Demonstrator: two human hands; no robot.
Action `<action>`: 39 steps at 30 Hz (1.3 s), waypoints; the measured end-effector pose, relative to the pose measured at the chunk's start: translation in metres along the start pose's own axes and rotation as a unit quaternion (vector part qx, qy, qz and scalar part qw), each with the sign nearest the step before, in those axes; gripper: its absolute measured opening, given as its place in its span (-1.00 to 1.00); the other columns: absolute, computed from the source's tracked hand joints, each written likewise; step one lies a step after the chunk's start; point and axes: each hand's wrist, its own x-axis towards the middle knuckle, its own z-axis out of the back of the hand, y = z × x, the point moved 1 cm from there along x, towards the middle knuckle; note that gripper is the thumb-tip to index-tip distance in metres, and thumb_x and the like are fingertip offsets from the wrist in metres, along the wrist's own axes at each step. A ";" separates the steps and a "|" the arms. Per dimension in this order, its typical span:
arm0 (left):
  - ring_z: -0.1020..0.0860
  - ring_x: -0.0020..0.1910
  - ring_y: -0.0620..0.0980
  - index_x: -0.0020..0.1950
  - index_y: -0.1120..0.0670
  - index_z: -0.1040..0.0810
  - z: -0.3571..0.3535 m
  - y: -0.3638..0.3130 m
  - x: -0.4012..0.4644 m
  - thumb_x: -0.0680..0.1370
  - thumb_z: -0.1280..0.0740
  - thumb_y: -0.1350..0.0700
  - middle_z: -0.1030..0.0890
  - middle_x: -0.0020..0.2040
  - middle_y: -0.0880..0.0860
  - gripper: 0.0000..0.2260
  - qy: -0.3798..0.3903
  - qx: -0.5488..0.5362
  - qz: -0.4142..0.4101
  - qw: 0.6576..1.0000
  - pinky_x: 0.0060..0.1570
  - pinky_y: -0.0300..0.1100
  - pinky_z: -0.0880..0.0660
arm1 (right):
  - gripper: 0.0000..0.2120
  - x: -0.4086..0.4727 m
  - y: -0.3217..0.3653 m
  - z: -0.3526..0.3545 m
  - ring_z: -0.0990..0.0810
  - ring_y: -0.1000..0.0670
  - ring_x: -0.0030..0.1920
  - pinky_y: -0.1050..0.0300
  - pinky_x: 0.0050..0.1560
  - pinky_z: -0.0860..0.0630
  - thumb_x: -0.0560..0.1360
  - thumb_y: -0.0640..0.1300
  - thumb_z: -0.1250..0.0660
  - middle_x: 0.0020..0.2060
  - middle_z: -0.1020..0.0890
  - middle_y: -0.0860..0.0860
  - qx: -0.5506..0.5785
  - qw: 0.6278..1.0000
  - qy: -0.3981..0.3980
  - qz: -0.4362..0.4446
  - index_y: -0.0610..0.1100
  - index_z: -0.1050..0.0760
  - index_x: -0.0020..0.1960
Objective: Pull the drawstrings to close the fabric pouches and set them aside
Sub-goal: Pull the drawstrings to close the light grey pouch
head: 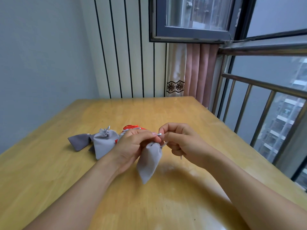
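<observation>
A light grey fabric pouch hangs above the wooden table, its gathered neck up between my hands. My left hand pinches the neck and a silver drawstring loop. My right hand pinches the same cord from the right; a loose cord end dangles below it. To the left on the table lie a closed light grey pouch and a darker grey pouch. A red pouch shows partly behind my left hand.
The table's far edge meets a striped wall. A pink curtain hangs at the back corner. A metal railing and a window run along the table's right side.
</observation>
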 end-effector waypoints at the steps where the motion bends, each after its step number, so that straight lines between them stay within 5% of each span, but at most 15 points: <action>1: -0.63 -0.19 0.02 -0.29 0.22 -0.64 -0.001 0.000 0.000 0.54 -0.30 0.25 -0.66 -0.23 0.16 -0.77 -0.001 -0.003 0.002 1.000 -0.15 -0.25 -0.53 | -0.83 0.000 0.001 0.000 -0.15 0.09 -0.48 0.24 -0.49 -0.06 0.57 -0.38 -0.22 -0.49 -0.38 0.04 0.000 1.000 0.011 -0.006 -0.20 -0.51 -0.12; 9: -0.58 -0.16 0.12 -0.19 0.22 -0.62 0.001 0.004 0.002 0.36 -0.43 0.17 -0.63 -0.19 0.22 -0.88 -0.007 -0.010 0.017 1.000 -0.04 -0.05 -0.45 | -0.84 -0.001 0.002 0.002 -0.14 0.04 -0.42 0.22 -0.48 -0.07 0.57 -0.36 -0.21 -0.43 -0.35 -0.02 -0.016 0.999 0.030 -0.002 -0.17 -0.47 -0.11; 15: -0.62 -0.22 0.02 -0.17 0.16 -0.68 0.002 -0.003 -0.002 0.37 -0.47 0.12 -0.67 -0.21 0.11 -0.88 -0.027 0.007 0.017 0.999 -0.16 -0.16 -0.50 | -0.91 -0.001 0.006 0.010 -0.22 0.07 -0.42 0.24 -0.47 -0.14 0.59 -0.31 -0.30 -0.36 -0.54 0.00 -0.018 0.999 0.028 0.029 -0.25 -0.54 0.07; 18: -0.67 -0.13 0.02 -0.14 0.12 -0.71 0.003 -0.005 -0.003 0.35 -0.47 0.07 -0.70 -0.16 0.13 -0.84 -0.031 0.005 0.018 0.999 -0.09 -0.12 -0.50 | -0.82 -0.002 0.008 0.018 -0.33 -0.01 -0.39 0.22 -0.43 -0.26 0.54 -0.23 -0.41 -0.32 -0.55 -0.16 -0.121 0.991 0.015 0.050 -0.20 -0.63 0.14; 22: -0.61 -0.19 -0.01 -0.10 0.17 -0.71 0.007 -0.006 -0.002 0.34 -0.48 0.06 -0.69 -0.15 0.11 -0.77 -0.040 0.011 0.004 0.999 -0.12 -0.14 -0.46 | -0.92 0.001 0.005 0.022 -0.44 0.05 -0.38 0.08 -0.32 -0.41 0.50 -0.14 -0.48 -0.32 -0.65 -0.15 -0.325 0.942 -0.035 0.076 -0.14 -0.70 -0.08; 25: -0.63 -0.13 -0.04 -0.11 0.15 -0.73 0.009 -0.004 0.000 0.33 -0.49 0.11 -0.70 -0.14 0.16 -0.81 -0.061 0.037 -0.029 0.997 -0.03 -0.19 -0.46 | -0.89 0.000 0.004 0.015 -0.52 -0.13 -0.31 -0.03 -0.25 -0.48 0.52 -0.08 -0.46 -0.28 -0.66 -0.16 -0.341 0.934 -0.050 0.099 -0.10 -0.69 -0.11; 30: -0.62 -0.21 -0.12 -0.12 0.16 -0.71 0.008 -0.002 0.001 0.39 -0.49 0.32 -0.70 -0.23 0.06 -0.88 -0.075 0.099 -0.075 0.989 -0.14 -0.37 -0.51 | -0.82 -0.005 0.013 0.003 -0.43 0.13 -0.38 0.33 -0.34 -0.32 0.55 -0.07 -0.41 -0.40 -0.57 0.06 -0.376 0.913 -0.028 0.158 -0.17 -0.64 -0.13; 34: -0.57 -0.33 -0.05 0.10 0.14 -0.64 0.007 -0.001 0.001 0.43 -0.47 0.33 -0.71 -0.26 0.11 -0.73 -0.057 0.135 -0.103 0.984 -0.21 -0.34 -0.50 | -0.89 -0.008 0.015 0.002 -0.47 0.17 -0.34 0.40 -0.30 -0.31 0.56 -0.12 -0.40 -0.39 -0.54 0.24 -0.416 0.891 -0.022 0.179 -0.14 -0.65 -0.09; 39: -0.61 -0.32 -0.06 0.14 0.09 -0.61 0.001 0.003 0.000 0.45 -0.46 0.36 -0.72 -0.24 0.11 -0.69 -0.003 0.219 -0.109 0.970 -0.24 -0.28 -0.51 | -0.96 -0.008 0.016 0.000 -0.48 0.13 -0.29 0.40 -0.24 -0.32 0.50 -0.18 -0.45 -0.25 -0.61 0.08 -0.481 0.845 -0.005 0.235 -0.09 -0.69 -0.09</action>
